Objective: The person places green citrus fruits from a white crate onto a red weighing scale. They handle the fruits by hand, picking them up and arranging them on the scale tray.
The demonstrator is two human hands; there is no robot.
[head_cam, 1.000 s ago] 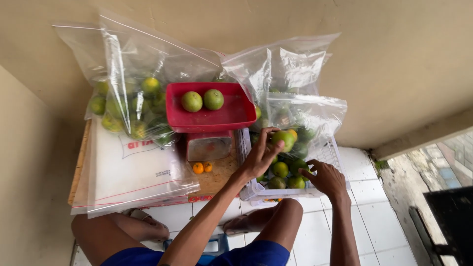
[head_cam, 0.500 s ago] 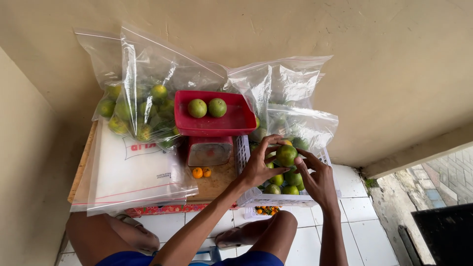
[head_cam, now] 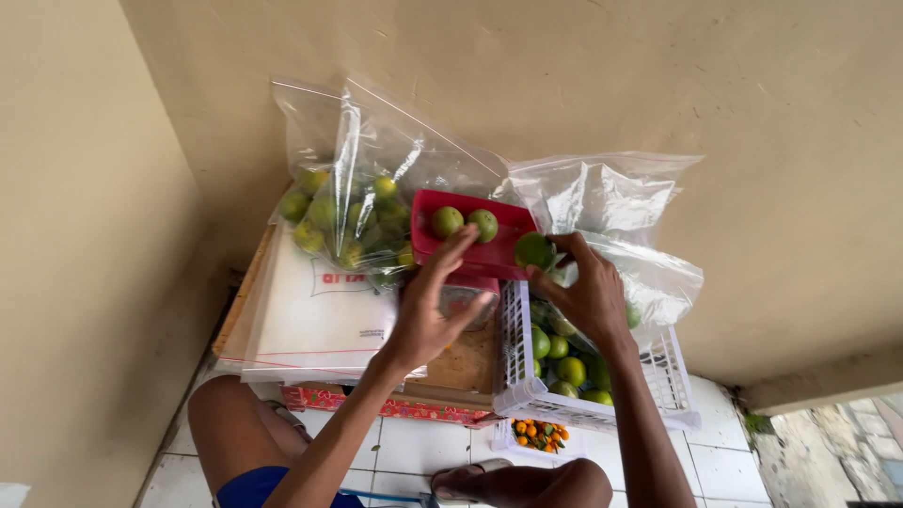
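My right hand (head_cam: 585, 292) holds a green lime (head_cam: 533, 250) at the right edge of the red scale tray (head_cam: 489, 256), above the white crate. Two limes (head_cam: 465, 223) lie in that tray. My left hand (head_cam: 431, 306) hovers with fingers spread just in front of the tray, its fingertips near the tray's front rim, holding nothing. The white plastic crate (head_cam: 591, 406) below my right hand holds several green limes (head_cam: 561, 362). The scale's body under the tray is mostly hidden by my left hand.
A clear plastic bag (head_cam: 353, 202) with several limes leans on the wall at the left. A stack of flat plastic bags (head_cam: 315, 315) lies on a wooden board. Empty clear bags (head_cam: 616, 202) stand behind the crate. Small orange fruits (head_cam: 538, 434) lie under the crate. Tiled floor below.
My right hand has risen out of the crate with a lime, up to the red tray's right edge. My left hand left the crate and moved up-left in front of the tray.
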